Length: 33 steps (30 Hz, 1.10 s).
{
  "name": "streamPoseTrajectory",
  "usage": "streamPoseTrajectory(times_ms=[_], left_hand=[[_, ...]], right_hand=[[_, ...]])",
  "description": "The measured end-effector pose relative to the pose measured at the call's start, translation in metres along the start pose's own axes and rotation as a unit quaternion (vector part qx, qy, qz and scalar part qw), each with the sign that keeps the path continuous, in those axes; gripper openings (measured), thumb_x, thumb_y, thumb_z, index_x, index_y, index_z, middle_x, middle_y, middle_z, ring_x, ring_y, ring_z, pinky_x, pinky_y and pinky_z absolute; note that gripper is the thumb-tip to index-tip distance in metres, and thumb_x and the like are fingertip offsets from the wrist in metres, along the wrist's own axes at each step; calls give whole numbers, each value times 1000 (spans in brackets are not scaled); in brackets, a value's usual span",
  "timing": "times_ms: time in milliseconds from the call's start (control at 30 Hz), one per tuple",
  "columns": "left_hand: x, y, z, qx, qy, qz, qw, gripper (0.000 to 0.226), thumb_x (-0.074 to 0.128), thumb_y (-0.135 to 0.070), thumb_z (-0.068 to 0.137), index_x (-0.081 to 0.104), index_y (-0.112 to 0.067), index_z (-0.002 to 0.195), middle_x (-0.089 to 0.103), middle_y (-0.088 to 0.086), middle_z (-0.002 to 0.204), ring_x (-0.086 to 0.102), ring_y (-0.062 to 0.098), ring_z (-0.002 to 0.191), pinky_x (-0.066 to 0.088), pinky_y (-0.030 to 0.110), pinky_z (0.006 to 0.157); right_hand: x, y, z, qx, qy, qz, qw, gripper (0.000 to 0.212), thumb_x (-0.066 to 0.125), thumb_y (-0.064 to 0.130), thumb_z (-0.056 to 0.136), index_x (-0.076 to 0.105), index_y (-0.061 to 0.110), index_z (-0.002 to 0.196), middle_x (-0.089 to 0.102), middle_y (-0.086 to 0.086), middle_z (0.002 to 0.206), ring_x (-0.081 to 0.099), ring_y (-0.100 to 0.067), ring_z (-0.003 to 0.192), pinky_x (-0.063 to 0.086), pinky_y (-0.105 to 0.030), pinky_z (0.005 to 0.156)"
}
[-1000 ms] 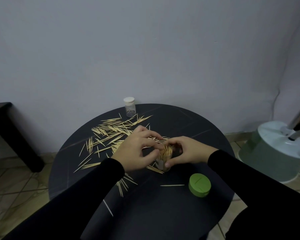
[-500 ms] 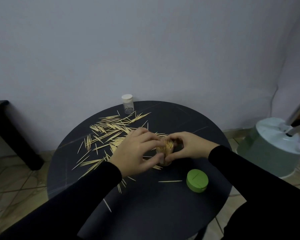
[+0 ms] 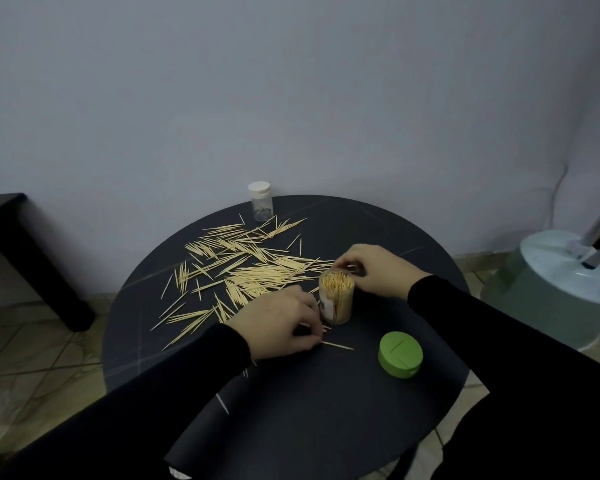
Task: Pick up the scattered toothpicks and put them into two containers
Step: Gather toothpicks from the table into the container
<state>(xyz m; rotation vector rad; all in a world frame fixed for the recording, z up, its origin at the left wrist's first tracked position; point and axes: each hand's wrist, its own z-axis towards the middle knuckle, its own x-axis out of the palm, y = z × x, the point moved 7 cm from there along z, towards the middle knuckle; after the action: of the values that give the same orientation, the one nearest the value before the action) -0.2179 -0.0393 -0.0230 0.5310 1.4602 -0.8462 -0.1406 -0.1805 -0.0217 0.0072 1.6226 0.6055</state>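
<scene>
Left hand point(image 3: 281, 325), fingers curled, pinches the near end of a lone toothpick point(image 3: 338, 346) lying crosswise toward the lid point(image 3: 400, 355), below the jar point(image 3: 336, 296); right hand's point(image 3: 374, 271) grip unclear

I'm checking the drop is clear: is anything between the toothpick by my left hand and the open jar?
Nothing visible blocks it. The lone toothpick lies on the table at the left hand, just in front of the open jar. The green lid sits off to the right.

Both arms wear plain black long sleeves point(image 3: 146, 403) ending snug at the wrists, hands bare, no markings.
</scene>
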Motion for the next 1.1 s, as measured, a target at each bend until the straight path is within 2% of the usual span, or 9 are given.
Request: streamPoseTrajectory(times_ms=[100, 267, 367, 500, 633, 733, 900, 1100], left_hand=[[-5, 14, -3, -25, 7, 19, 999, 14, 62, -38, 87, 71, -28, 92, 56, -13, 106, 46, 4, 102, 45, 25, 85], [-7, 39, -5, -67, -12, 30, 997, 14, 61, -38, 88, 68, -30, 97, 54, -15, 109, 45, 3, 104, 45, 26, 90], [-7, 43, -1, -71, -30, 31, 997, 18, 58, -35, 91, 62, -30, 107, 54, -13, 113, 46, 5, 107, 45, 28, 92], [-4, 40, 8, -49, -15, 25, 998, 34, 54, -38, 92, 56, -33, 125, 51, -15, 124, 44, 2, 115, 41, 22, 97], [-1, 38, 18, -40, -2, 24, 999, 36, 55, -48, 91, 61, -33, 122, 53, -15, 124, 44, 3, 115, 39, 19, 92], [-2, 44, 22, -48, -18, 17, 999, 30, 55, -46, 92, 66, -33, 116, 56, -15, 118, 47, 3, 110, 39, 18, 88], [-5, 55, 21, -51, -17, 31, 998, 24, 54, -42, 93, 69, -30, 108, 60, -14, 109, 49, 4, 105, 42, 23, 90], [-8, 61, 22, -59, -32, 85, 994, 30, 44, -34, 100, 60, -28, 125, 59, -7, 118, 48, 12, 113, 41, 26, 91]], right_hand=[[4, -1, 14, 4, 10, -62, 998, 39, 61, 37, 91, 56, 32, 129, 48, 5, 133, 45, -14, 122, 38, -43, 108], [11, -11, 32, 25, 42, -94, 994, 55, 56, 46, 92, 43, 30, 142, 41, 1, 143, 39, -18, 130, 33, -43, 111], [13, -10, 38, 19, 39, -91, 995, 50, 56, 44, 92, 48, 29, 139, 44, 3, 139, 42, -17, 126, 32, -41, 110], [12, 0, 44, -8, 19, -100, 995, 37, 55, 40, 94, 57, 31, 130, 53, 5, 127, 48, -15, 118, 31, -39, 107], [12, 0, 47, -17, 12, -107, 994, 30, 55, 41, 94, 61, 35, 123, 57, 8, 121, 50, -12, 114, 30, -40, 106], [9, -1, 48, -18, 2, -106, 994, 28, 58, 44, 92, 65, 35, 117, 60, 11, 118, 52, -10, 111, 29, -39, 105], [4, -2, 47, -20, -27, -132, 991, 23, 58, 43, 92, 67, 34, 111, 63, 13, 114, 53, -9, 108, 29, -38, 103], [7, 2, 47, -10, -25, -160, 987, 19, 53, 36, 96, 61, 29, 112, 61, 8, 114, 53, -11, 109, 28, -38, 104]])
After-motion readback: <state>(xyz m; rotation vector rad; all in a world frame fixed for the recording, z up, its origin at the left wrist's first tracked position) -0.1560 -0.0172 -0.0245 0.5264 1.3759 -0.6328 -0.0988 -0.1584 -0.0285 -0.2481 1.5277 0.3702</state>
